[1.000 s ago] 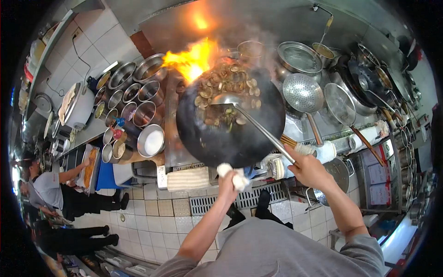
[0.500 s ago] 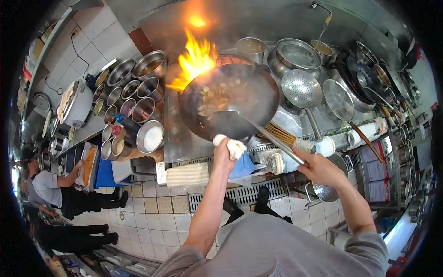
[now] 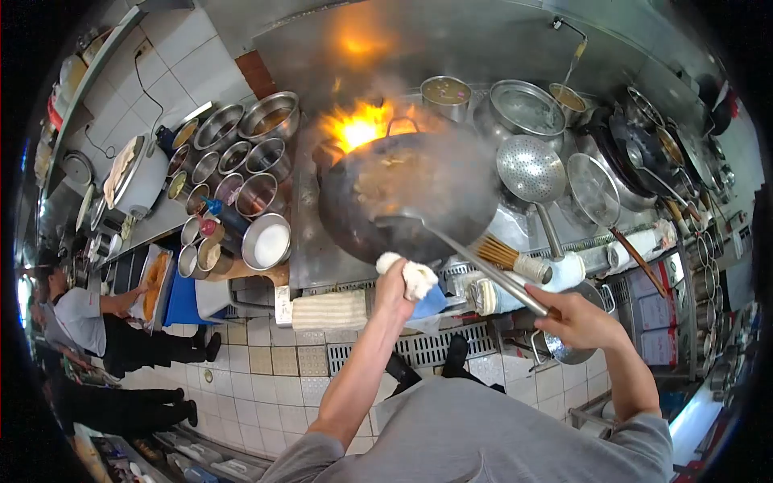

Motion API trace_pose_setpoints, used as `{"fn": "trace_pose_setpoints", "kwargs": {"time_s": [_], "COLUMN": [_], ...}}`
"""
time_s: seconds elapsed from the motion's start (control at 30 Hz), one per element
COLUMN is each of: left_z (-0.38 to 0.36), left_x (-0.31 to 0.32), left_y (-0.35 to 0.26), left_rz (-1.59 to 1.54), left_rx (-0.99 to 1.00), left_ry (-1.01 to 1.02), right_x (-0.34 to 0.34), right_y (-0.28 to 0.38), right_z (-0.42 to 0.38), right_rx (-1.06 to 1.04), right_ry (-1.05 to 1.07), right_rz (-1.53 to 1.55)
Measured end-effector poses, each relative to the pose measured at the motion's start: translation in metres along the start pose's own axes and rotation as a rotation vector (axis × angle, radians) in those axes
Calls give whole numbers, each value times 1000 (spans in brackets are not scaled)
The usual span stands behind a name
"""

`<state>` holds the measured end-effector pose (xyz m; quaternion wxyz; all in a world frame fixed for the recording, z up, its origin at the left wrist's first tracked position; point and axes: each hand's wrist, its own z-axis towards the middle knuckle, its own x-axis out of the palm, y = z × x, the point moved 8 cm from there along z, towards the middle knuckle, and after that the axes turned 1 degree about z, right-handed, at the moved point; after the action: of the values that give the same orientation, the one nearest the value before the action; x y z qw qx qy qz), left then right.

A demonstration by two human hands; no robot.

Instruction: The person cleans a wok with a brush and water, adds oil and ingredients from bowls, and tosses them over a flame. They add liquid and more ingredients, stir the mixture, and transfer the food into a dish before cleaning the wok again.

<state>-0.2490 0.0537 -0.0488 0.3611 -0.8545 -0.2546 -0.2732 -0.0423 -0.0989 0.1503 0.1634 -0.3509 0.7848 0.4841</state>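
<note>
My left hand (image 3: 393,296) is closed round a folded white cloth (image 3: 419,282) at the near rim of a large dark wok (image 3: 354,217). Whether a wok handle lies under the cloth is hidden. Closed on the long metal handle of a ladle (image 3: 491,272) is my right hand (image 3: 578,320), out to the right. The ladle's head sits inside the wok, blurred by steam. Pieces of brownish food (image 3: 394,181) show hazily in the wok. Bright flames (image 3: 358,129) rise behind its far left rim.
Metal bowls and pots (image 3: 258,193) crowd the left counter. To the right lie a bamboo brush (image 3: 507,256), a perforated strainer (image 3: 531,167) and a mesh skimmer (image 3: 593,189). A lidded pot (image 3: 527,109) stands behind. At far left, a person (image 3: 80,322) holds a tray (image 3: 155,282).
The flames have dropped lower. Steam now veils the food more thickly, and the wok's tilt has changed. My right hand has moved slightly right and down with the ladle; the left keeps its grip.
</note>
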Motion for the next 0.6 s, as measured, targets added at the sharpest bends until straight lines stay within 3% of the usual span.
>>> {"fn": "trace_pose_setpoints", "kwargs": {"time_s": [0.2,0.33,0.47,0.5,0.6], "left_z": [39,7,-18,12,55], "left_x": [-4,-51,-35,-43,-20], "left_y": [-2,37,19,20,-5], "left_rz": [78,108,80,39,83], "left_rx": [15,43,97,-26,15], "left_ry": [59,-22,-50,-53,17], "right_x": [1,2,-5,-4,-12], "right_y": [-5,-7,0,1,7], "right_z": [46,72,59,49,25], "right_rx": [-81,-127,-156,-135,-82], "right_ry": [-140,-309,-314,-286,-210], "right_rz": [-113,-285,-164,-72,19]}}
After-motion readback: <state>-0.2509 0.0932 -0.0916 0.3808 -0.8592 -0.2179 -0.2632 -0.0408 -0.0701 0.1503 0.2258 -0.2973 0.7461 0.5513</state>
